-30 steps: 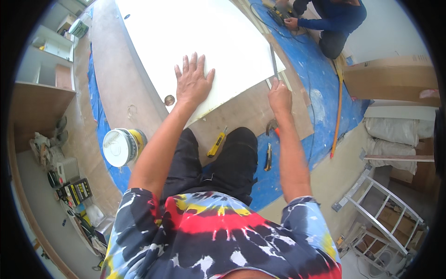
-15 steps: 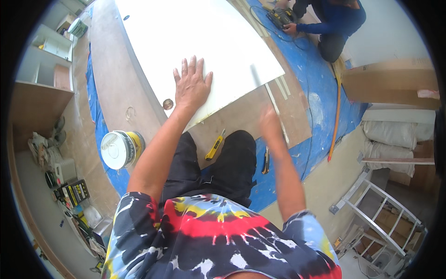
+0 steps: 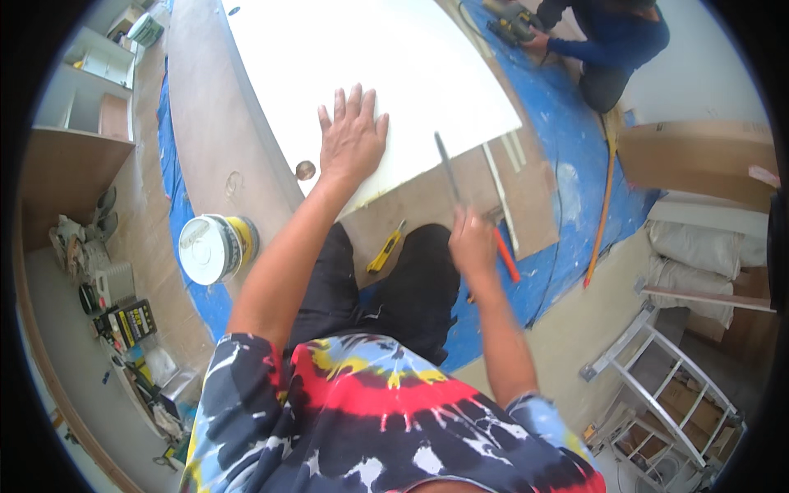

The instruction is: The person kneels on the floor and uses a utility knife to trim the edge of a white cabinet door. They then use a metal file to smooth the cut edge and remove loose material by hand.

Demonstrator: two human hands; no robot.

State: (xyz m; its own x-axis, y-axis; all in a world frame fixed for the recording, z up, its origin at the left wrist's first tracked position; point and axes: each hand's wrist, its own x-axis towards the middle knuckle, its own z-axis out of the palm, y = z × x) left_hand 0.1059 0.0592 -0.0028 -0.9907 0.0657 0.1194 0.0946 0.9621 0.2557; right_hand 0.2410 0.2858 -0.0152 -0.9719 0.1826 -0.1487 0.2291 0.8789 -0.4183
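My left hand (image 3: 353, 148) lies flat with its fingers spread on a white door panel (image 3: 403, 74), beside a round hole (image 3: 305, 170) near its edge. Closed around the end of a file (image 3: 446, 164), a long narrow dark one, is my right hand (image 3: 474, 246). The file points up and away, its tip over the panel's near edge. A yellow utility knife (image 3: 386, 249) lies between my knees. Just right of my right hand is a tool with a red handle (image 3: 506, 256), partly hidden behind the hand.
Brown boards (image 3: 197, 107) and a blue sheet (image 3: 575, 185) lie under the panel. A white-lidded bucket (image 3: 205, 249) stands at left. At the far right another person (image 3: 612, 45) holds a power tool (image 3: 511, 23). A stepladder (image 3: 670, 394) and cardboard box (image 3: 694, 164) are at right.
The file and my right hand have shifted slightly left, and the red handle now shows beside it. My left hand stays flat on the panel. The whole view has shifted a little.
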